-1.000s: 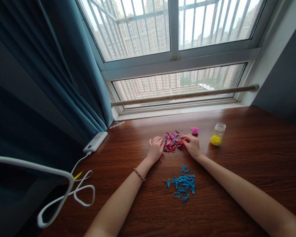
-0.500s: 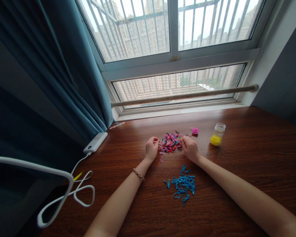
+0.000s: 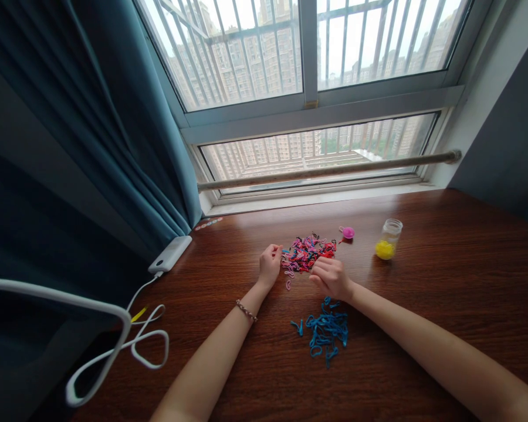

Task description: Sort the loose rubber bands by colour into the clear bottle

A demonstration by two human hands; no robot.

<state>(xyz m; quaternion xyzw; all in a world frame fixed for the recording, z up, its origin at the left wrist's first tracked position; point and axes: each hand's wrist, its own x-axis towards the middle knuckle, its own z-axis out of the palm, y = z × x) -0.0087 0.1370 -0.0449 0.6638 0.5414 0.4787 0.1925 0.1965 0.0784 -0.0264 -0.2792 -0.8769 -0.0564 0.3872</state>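
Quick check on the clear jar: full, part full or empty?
Part full: yellow contents sit in the lower part of the clear jar, while the upper part is see-through up to the rim.

Left forearm (image 3: 213, 357) and right forearm (image 3: 422, 333): bare to frame edge. Left hand (image 3: 270, 266) and right hand (image 3: 332, 278): bare. Around left wrist (image 3: 257, 295), one narrow bracelet (image 3: 246, 311), alternating dark brown and paler segments; braided or beaded, cannot tell.
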